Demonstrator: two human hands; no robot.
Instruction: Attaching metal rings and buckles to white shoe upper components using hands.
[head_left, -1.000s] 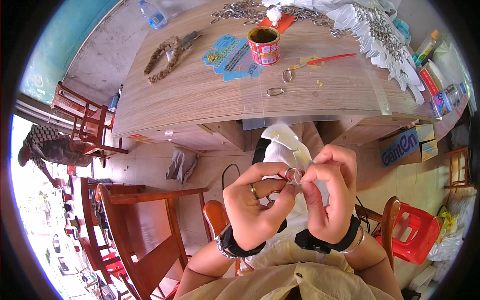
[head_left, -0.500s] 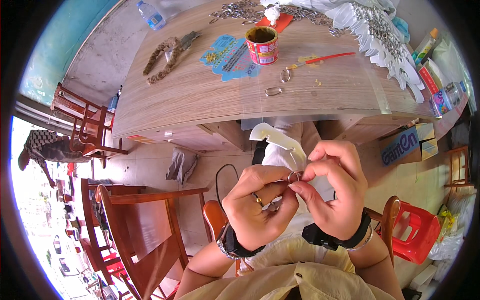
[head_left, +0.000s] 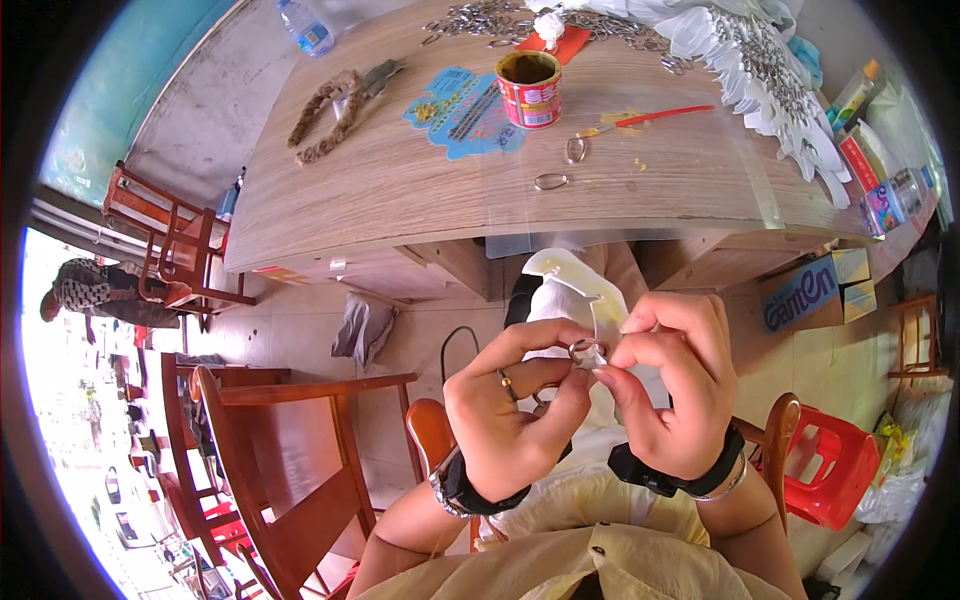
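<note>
Low in front of the table, my left hand is closed, its thumb and forefinger pinching a small oval metal ring. My right hand meets it at the ring, thumb and fingertips pressed on the narrow end of a white strip. A bit of white shows inside the ring. The strip's wider, notched end rises above my hands toward the table edge. Two loose metal rings lie on the tabletop, one ring near the edge and another ring by a red-handled brush.
A red-and-white can stands open beside a blue card. Many rings are heaped at the back; white strips with rings lie at the right. Wooden chairs are at my left, a red stool at my right.
The ring has turned and shows more of its loop, with white visible inside it. Both hands have shifted slightly right, and the white strip has moved right with them.
</note>
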